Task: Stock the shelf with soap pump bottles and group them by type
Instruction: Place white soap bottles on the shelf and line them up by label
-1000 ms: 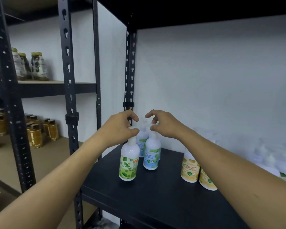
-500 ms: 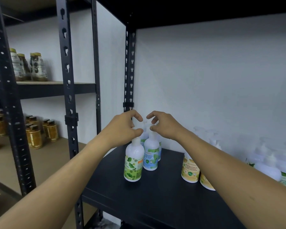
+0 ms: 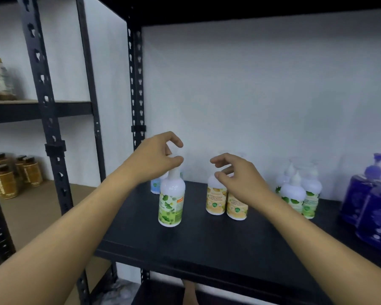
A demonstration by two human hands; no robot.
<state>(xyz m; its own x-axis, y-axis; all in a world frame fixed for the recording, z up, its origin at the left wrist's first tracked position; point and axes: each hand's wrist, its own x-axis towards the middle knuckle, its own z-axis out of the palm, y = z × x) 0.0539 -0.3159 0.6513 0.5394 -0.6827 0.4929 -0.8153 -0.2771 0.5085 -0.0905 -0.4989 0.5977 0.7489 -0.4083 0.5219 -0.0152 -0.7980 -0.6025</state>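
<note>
Both hands have drifted apart since a moment ago: the right hand (image 3: 235, 172) has left the blue-label bottles (image 3: 155, 187) at the shelf's back-left corner and now hovers over the yellow-label bottles (image 3: 216, 200) mid-shelf, its fingers (image 3: 218, 160) loosely curled and holding nothing. Further left, the left hand (image 3: 156, 158) pinches the pump top of the green-label bottle (image 3: 171, 200), which stands upright on the black shelf (image 3: 207, 243) near its front edge, away from its kind. More green-label bottles (image 3: 295, 192) cluster toward the right, with purple bottles (image 3: 372, 208) at the right edge. The sorting step seems in hand: this stray green one likely needs lifting past the yellow pair and setting beside its group without knocking them.
</note>
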